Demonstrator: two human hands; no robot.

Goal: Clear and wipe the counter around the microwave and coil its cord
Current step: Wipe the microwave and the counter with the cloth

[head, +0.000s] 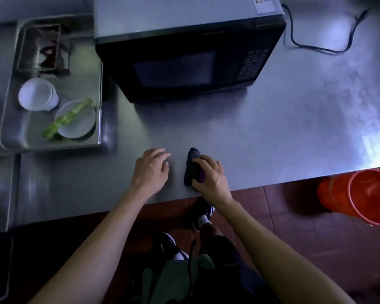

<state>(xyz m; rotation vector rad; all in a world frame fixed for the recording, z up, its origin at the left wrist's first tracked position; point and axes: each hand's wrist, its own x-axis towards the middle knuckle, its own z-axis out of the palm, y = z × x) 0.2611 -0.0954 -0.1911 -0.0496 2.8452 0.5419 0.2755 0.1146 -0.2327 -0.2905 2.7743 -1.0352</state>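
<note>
Gleaming steel counter [294, 119] over red floor tiles [272, 216]; right hand [211, 178] gripping dark cloth [192, 170], left hand [150, 170] flat, relaxed.

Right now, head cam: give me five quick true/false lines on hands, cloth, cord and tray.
1. The right hand grips the dark cloth on the counter. True.
2. The left hand holds the cord. False: it rests empty on the counter.
3. The cord is coiled. False: it trails loose to the right of the microwave.
4. The metal tray holds white dishes. True.
5. The orange bucket stands on the counter. False: it is beyond the counter's front edge, lower down.
</note>
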